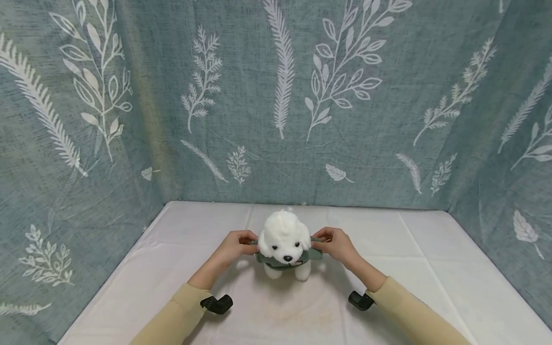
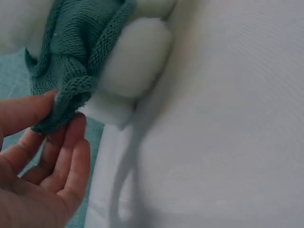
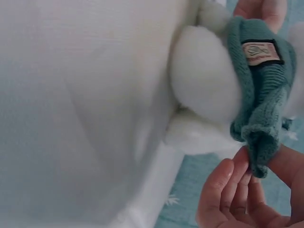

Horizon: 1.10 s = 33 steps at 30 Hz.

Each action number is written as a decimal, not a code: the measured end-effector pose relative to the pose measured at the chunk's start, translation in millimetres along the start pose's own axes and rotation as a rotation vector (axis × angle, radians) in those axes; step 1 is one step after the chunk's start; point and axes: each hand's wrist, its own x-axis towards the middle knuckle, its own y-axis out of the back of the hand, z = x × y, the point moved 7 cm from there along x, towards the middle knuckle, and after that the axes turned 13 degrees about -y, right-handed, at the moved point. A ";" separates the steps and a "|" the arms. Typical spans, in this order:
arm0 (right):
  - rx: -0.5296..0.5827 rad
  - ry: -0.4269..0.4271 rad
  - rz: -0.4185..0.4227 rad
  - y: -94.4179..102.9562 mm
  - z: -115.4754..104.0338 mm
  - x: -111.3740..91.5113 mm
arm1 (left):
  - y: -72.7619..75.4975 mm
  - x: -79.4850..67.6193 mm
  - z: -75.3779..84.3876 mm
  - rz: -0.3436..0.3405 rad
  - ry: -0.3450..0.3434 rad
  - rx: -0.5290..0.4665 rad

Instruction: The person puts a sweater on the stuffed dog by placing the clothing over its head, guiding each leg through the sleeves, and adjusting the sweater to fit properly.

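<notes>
A white, fluffy plush dog with black eyes and nose (image 1: 282,229) stands upright at the lower centre of the head view, facing the camera. The dog wears a green ribbed-knit sweater (image 3: 268,80); a small rectangular dark-bordered label (image 3: 262,52) is fixed to it, at the upper right of the right wrist view. The left hand (image 1: 236,247), left of the dog, pinches one sleeve end of the sweater between thumb and fingers. The right hand (image 1: 336,244), right of the dog, pinches the opposite sleeve end in the same manner. The dog's front paws rest on a smooth white tablecloth (image 1: 388,268), which fills the lower part of the head view. A blue-green fabric curtain with white leaf prints (image 1: 246,110) spans the upper frame. Beige sleeves (image 1: 418,314) and black wrist-mounted units (image 1: 217,304) occupy the lower left and lower right.
</notes>
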 end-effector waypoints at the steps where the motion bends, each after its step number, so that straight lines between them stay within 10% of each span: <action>1: 0.000 0.012 0.010 1.8 -1.0 -0.9 | 0.6 0.1 1.7 0.007 0.008 0.023; 9: 0.072 0.282 0.140 30.2 -23.3 -20.7 | 12.5 -7.4 54.8 0.176 -0.127 0.162; 15: 0.206 0.433 -0.078 21.8 -39.2 -35.9 | -1.9 -16.2 91.6 0.186 -0.259 0.119; 20: 0.161 0.389 -0.239 -5.0 -38.9 -35.2 | -17.2 -17.3 94.0 0.169 -0.244 0.160; 33: 0.304 0.356 -0.243 -14.7 -40.2 -31.7 | -17.2 -11.8 88.0 0.196 -0.203 0.100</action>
